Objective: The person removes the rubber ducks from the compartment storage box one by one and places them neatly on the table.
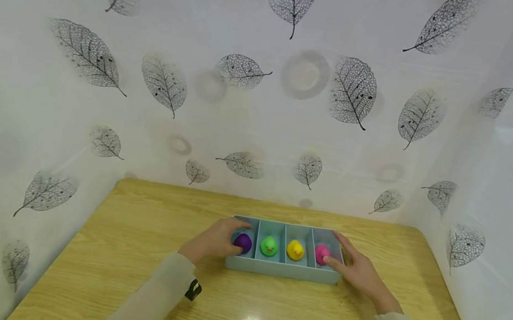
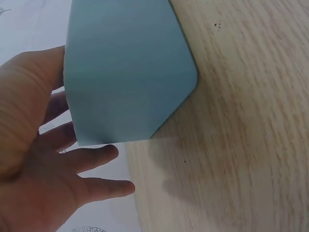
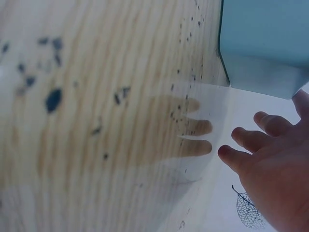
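Box (image 1: 281,270) is grasped at opposite ends by the left hand (image 1: 215,239) and right hand (image 1: 361,273), likely for balance, while dividers (image 1: 286,243) keep four toys (image 1: 269,246) apart.

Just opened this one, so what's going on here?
At a wooden table, a person's left hand and right hand grip opposite ends of a blue-grey tray, each thumb reaching inside. Its four compartments hold, from the left, a purple toy, a green duck, a yellow duck and a pink toy.
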{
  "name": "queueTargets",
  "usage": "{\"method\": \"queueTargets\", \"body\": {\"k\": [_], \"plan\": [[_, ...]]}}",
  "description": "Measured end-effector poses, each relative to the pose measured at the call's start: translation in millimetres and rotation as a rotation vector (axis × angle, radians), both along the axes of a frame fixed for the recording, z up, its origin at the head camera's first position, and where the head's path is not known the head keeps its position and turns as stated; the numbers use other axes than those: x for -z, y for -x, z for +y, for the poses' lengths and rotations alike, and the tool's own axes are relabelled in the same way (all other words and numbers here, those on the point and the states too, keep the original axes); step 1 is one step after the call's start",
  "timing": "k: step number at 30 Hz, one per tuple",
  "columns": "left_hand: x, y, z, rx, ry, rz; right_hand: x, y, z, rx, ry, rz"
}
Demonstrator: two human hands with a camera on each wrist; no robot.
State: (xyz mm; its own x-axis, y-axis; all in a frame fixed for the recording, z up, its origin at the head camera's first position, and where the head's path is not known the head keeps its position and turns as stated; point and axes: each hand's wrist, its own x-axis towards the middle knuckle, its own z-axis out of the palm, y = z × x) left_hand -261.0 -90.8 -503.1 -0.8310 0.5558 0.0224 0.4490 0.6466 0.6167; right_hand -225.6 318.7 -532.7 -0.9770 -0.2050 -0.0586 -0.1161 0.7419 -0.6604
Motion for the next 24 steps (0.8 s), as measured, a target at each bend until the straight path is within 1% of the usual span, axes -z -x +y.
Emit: {"method": "queueTargets", "body": {"k": [3,8,12,21,24], "plan": [[-2.2,-0.1,0.7,-0.001,0.025,-0.004,-0.1,0.6,-0.5,-0.002,0.009,-0.002],[-3.6,1.2,3.0,-0.011,0.097,-0.014,-0.2,1.5,-1.2,-0.004,0.002,-0.002],[-5.6,2.8,4.5,-0.012,0.145,-0.005,-1.1,1.8,-0.7,0.002,0.001,-0.008],[-10.5,5.6,10.0,-0.026,0.206,-0.043,-0.6,1.9,0.8,0.005,0.023,-0.022],[-10.2,7.1,11.7,-0.021,0.208,-0.055,0.0,2.3,1.4,0.01,0.022,-0.024]]}}
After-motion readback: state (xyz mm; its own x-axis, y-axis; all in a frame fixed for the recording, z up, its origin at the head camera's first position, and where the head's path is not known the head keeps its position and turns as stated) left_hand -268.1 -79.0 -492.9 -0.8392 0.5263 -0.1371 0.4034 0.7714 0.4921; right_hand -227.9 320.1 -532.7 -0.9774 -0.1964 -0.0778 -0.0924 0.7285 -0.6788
